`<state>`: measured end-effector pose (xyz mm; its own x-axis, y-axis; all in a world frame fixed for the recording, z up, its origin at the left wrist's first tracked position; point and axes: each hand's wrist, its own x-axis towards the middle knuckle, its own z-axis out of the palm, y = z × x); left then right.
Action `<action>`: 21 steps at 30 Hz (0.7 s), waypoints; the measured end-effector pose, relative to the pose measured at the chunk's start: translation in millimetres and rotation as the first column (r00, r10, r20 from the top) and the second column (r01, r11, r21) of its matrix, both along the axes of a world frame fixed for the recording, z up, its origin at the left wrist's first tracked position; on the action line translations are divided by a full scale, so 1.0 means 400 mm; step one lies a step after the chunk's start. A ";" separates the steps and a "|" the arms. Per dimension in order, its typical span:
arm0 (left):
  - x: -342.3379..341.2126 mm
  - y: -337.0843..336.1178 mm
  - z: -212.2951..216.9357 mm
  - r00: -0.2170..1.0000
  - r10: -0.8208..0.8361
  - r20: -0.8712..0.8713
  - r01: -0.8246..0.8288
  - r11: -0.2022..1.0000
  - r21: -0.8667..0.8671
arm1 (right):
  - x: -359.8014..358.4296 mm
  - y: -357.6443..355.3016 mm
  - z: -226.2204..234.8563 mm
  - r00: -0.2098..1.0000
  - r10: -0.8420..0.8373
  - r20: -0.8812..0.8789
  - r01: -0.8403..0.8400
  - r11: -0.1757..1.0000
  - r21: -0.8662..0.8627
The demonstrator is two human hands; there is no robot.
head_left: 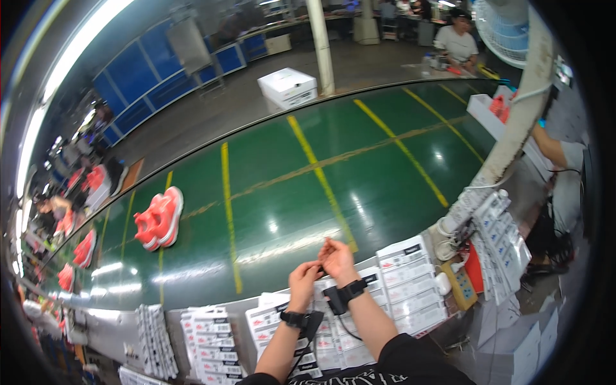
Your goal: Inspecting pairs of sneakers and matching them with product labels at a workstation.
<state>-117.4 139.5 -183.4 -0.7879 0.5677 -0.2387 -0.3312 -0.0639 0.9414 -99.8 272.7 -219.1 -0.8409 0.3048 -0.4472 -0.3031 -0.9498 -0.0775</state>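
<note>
My left hand (304,283) and my right hand (337,260) meet over the near edge of the green conveyor belt (276,192). The fingers of the left are pinched together beside the right palm, and a small dark spot shows between the hands, too small to name. My right hand is turned partly palm up with its fingers curled in. Each wrist wears a black strap with a small device. Below the hands lie stacks of white printed label sheets (407,282) along the ledge. A pair of coral shoes (160,218) with white soles stands farther left on the belt.
More coral shoes (85,249) sit at the belt's far left. A white shoebox (287,88) stands beyond the far edge. To the right are a worn post (513,141), a yellowish power strip (459,287), an open box (486,114) with shoes, and a co-worker's arm (548,146).
</note>
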 end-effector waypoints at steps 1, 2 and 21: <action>-0.001 -0.005 -0.002 1.000 0.009 -0.002 -0.009 1.000 0.001 | -0.002 -0.010 0.008 1.000 -0.001 0.013 0.001 1.000 0.015; -0.001 -0.010 0.002 1.000 0.017 -0.006 -0.017 1.000 -0.001 | -0.003 -0.016 0.014 1.000 -0.005 0.026 0.004 1.000 0.028; 0.005 0.005 0.016 0.999 0.011 0.031 -0.011 1.000 -0.007 | 0.011 -0.004 0.027 0.998 -0.020 0.057 0.018 0.999 0.033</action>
